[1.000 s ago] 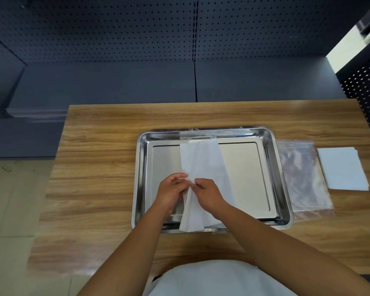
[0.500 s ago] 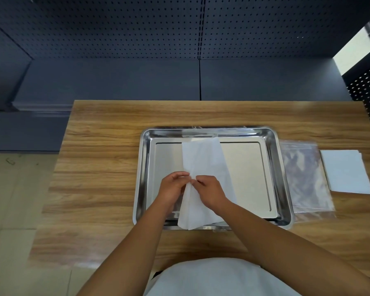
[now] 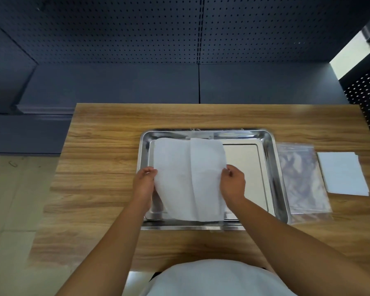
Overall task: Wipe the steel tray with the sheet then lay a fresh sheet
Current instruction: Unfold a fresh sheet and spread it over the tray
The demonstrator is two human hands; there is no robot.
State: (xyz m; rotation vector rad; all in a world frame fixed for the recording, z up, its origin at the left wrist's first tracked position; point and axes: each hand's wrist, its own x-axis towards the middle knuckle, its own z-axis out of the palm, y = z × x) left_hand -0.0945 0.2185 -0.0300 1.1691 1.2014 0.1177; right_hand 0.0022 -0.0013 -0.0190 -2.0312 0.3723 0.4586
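Observation:
A rectangular steel tray (image 3: pixel 271 167) lies in the middle of the wooden table. Over its left and middle part I hold a white sheet (image 3: pixel 190 178), spread half open with a fold line down its middle. My left hand (image 3: pixel 144 184) pinches the sheet's left edge. My right hand (image 3: pixel 233 182) pinches its right edge. The sheet curves up between my hands and hides most of the tray's left floor. The tray's right floor shows bare and shiny.
A clear plastic bag (image 3: pixel 301 178) lies flat just right of the tray. Beyond it sits a small stack of white sheets (image 3: pixel 343 173) near the table's right edge. A dark pegboard wall (image 3: pixel 179 39) stands behind the table (image 3: pixel 107 146).
My hands were together at the middle of a narrow folded sheet. They have moved apart, left and right, and the sheet has unfolded to about twice its width.

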